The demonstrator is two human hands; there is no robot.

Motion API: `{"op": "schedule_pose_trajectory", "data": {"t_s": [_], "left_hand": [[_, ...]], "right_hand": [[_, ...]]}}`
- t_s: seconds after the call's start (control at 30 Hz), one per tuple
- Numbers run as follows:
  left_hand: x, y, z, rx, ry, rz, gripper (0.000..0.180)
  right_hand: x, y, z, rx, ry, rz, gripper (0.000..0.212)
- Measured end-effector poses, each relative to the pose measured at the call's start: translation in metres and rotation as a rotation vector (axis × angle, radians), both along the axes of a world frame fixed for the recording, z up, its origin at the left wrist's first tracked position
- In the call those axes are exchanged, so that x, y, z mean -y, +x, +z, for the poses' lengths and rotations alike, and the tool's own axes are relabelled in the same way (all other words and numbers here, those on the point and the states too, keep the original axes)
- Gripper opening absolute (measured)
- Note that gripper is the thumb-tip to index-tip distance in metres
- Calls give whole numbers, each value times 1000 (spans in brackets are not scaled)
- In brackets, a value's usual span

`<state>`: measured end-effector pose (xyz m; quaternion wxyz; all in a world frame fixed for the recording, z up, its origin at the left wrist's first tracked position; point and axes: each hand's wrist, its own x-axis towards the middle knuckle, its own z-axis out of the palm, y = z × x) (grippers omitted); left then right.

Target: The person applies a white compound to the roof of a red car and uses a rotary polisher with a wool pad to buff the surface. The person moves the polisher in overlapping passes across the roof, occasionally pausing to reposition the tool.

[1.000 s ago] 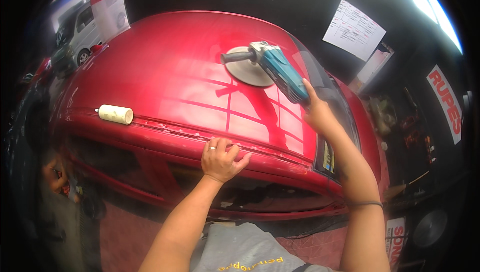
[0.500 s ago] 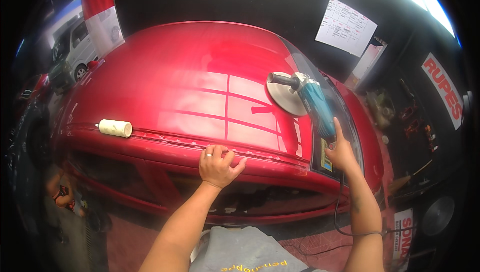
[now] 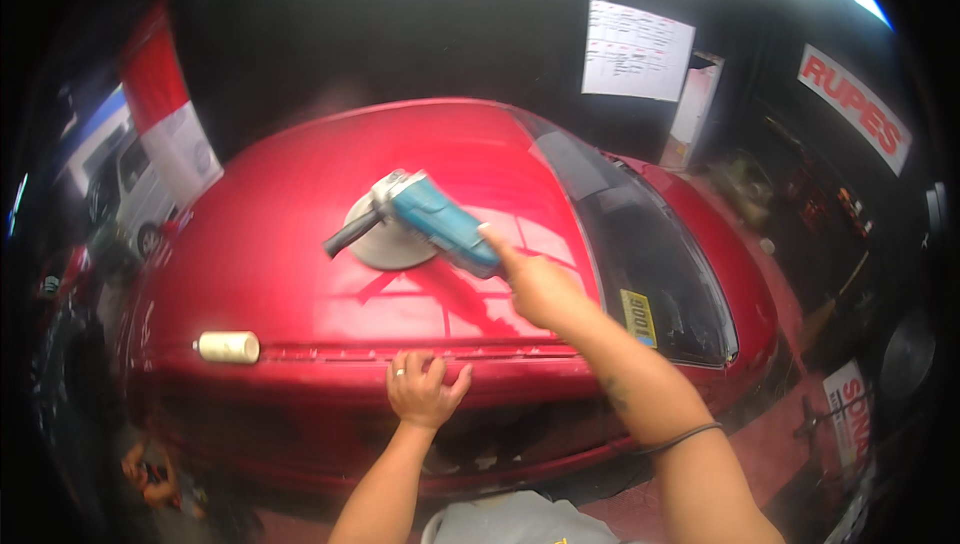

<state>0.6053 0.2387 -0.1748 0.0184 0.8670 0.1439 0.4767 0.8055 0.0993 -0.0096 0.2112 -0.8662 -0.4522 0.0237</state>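
My right hand point(image 3: 540, 289) grips the rear of a teal polisher point(image 3: 440, 219), its arm reaching across the car roof. The polisher's round pale pad point(image 3: 400, 252) sits at the middle of the glossy red roof point(image 3: 270, 244), and its dark side handle point(image 3: 350, 234) juts to the left with no hand on it. My left hand point(image 3: 428, 392), a ring on one finger, rests on the near roof edge with its fingers apart and nothing held. Left of it, a cream bottle point(image 3: 229, 347) lies on its side along the roof rail.
The windshield point(image 3: 640, 234) slopes down at the right, with a yellow sticker point(image 3: 636, 316) in its near corner. A dark cord point(image 3: 690, 434) crosses my right arm. Beyond stands a dark wall with a white sheet point(image 3: 637, 49). Another person point(image 3: 155, 479) is low at the lower left.
My right hand has carried the polisher left, from beside the windshield to the middle of the roof. My left hand stays on the roof edge. The view has shifted.
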Motion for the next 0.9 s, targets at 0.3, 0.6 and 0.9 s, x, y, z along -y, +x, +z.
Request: {"op": "schedule_pose_trajectory", "data": {"t_s": [0.3,0.6,0.9], "left_hand": [[0,4,-2,-13,8,7,35],[-3,0,-1,-11,11,16,36],[-4,1,-1,13,7,-4,39]], "right_hand": [[52,27,-5,-39,-4,-193,98],[108,85,-19,-190,-50,-512,111],[55,136,-19,-168,-30,-495,111]]}}
